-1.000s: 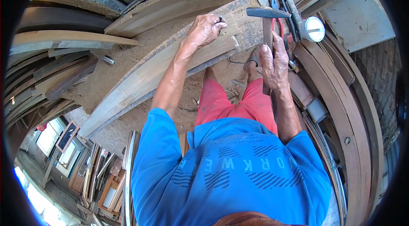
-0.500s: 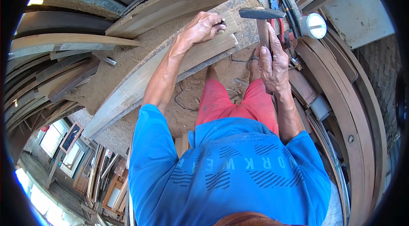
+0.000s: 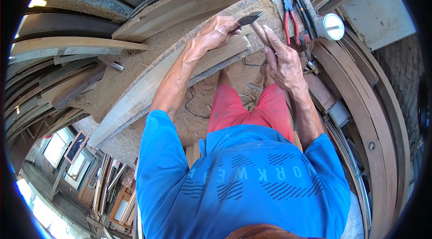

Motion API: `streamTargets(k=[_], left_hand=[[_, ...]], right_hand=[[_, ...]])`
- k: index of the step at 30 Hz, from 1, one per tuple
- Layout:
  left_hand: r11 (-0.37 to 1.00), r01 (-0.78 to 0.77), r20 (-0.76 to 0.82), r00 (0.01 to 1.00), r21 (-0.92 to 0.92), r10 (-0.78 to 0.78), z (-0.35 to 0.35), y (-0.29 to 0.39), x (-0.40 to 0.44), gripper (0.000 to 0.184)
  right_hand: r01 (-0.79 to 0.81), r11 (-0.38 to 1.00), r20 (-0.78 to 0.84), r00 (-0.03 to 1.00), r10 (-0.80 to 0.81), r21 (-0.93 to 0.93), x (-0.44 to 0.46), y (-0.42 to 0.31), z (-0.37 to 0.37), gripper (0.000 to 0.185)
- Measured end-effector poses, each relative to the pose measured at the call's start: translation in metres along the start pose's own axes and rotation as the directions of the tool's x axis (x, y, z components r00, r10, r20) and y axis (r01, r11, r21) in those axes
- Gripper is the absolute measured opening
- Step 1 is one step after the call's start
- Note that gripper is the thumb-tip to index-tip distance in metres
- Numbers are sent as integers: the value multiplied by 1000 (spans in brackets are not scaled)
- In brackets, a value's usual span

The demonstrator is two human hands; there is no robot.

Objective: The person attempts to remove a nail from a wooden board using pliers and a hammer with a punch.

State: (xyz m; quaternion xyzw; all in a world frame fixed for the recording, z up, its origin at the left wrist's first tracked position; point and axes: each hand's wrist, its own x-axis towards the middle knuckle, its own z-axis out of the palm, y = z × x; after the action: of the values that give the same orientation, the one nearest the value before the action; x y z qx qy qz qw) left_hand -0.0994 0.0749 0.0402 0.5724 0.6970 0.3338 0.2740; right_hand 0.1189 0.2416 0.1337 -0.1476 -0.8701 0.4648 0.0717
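My right hand (image 3: 282, 63) is wrapped round the wooden handle of a hammer (image 3: 250, 18). The hammer's dark head is tilted and sits right by the fingertips of my left hand (image 3: 217, 33). My left fingers are pinched together over the end of a light wooden board (image 3: 207, 61); what they hold is hidden behind the hammer head in this view. The board lies along a long, dusty workbench (image 3: 265, 4).
Red-handled pliers (image 3: 290, 18) and a black-handled tool (image 3: 307, 11) lie at the bench's right end, beside a white round container (image 3: 332, 27). Another board (image 3: 180, 4) stands behind. Stacked curved planks (image 3: 373, 117) line the right side.
The hammer has swung left and down from beside the pliers to my left fingertips, with my right hand tilting along. My left hand has barely moved.
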Motion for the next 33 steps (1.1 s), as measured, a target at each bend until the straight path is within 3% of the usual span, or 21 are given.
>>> streamTargets(k=[1, 2, 4, 6, 9, 13, 15, 16, 18, 20, 22, 23, 24, 26, 29, 33], left_hand=[[1000, -22, -1, 1000, 2, 22, 0, 2, 1, 10], [1000, -11, 4, 1000, 8, 11, 1, 3, 0, 11], [1000, 11, 14, 1000, 21, -11, -3, 6, 0, 11], [1000, -14, 19, 1000, -8, 14, 2, -3, 1, 10], [999, 21, 42, 999, -27, -20, 3, -7, 2, 8], [998, 61, 48, 997, -22, -60, 5, -6, 3, 7], [998, 48, 22, 999, -50, -47, 10, -13, 2, 10], [996, 41, 16, 999, -77, -40, 7, -13, 5, 11], [997, 34, 19, 999, -73, -33, 6, -12, 6, 12], [999, 38, 22, 999, -9, -37, 1, -5, 6, 13], [999, 28, 13, 1000, -38, -28, 5, -6, 5, 13], [999, 16, 4, 1000, -43, -16, 2, -7, 8, 13], [998, 45, 52, 998, -31, -44, -1, -7, 8, 12], [998, 51, -7, 999, -43, -52, -3, 1, 11, 12], [994, 107, -64, 992, -28, -108, 2, 7, 9, 14], [963, 263, -54, 963, -55, -266, -4, 14, 12, 18]], right_hand=[[-8, 1000, 7, 1000, 8, 7, 0, -3, -4, 58], [80, 997, -123, 989, -78, 18, 0, -8, -6, 58], [-31, 985, -193, 979, 64, 171, -12, -14, -2, 58], [66, 974, -304, 953, 3, 216, -11, -7, 14, 56], [-16, 992, 51, 998, 23, -124, -9, 24, 5, 54], [-67, 984, -221, 970, 104, 167, -10, -9, -5, 52], [-8, 998, -182, 983, 20, 68, -3, 4, 7, 50], [-18, 999, -75, 997, 14, -46, 4, 9, 4, 50], [-178, 984, 69, 982, 178, -4, 6, 6, -6, 48], [-76, 988, -124, 988, 92, 131, 5, -4, -8, 47], [-119, 982, -61, 990, 130, 150, 2, 6, 0, 47], [18, 998, 11, 1000, -18, 55, 8, 17, 3, 48], [-64, 997, 46, 997, 62, 46, 8, 21, -1, 48], [-227, 974, 124, 967, 223, 21, 15, 16, -10, 47], [-151, 988, -136, 980, 144, -41, 11, 21, 2, 49], [-204, 935, -132, 976, 172, -291, -17, 69, 43, 64]])
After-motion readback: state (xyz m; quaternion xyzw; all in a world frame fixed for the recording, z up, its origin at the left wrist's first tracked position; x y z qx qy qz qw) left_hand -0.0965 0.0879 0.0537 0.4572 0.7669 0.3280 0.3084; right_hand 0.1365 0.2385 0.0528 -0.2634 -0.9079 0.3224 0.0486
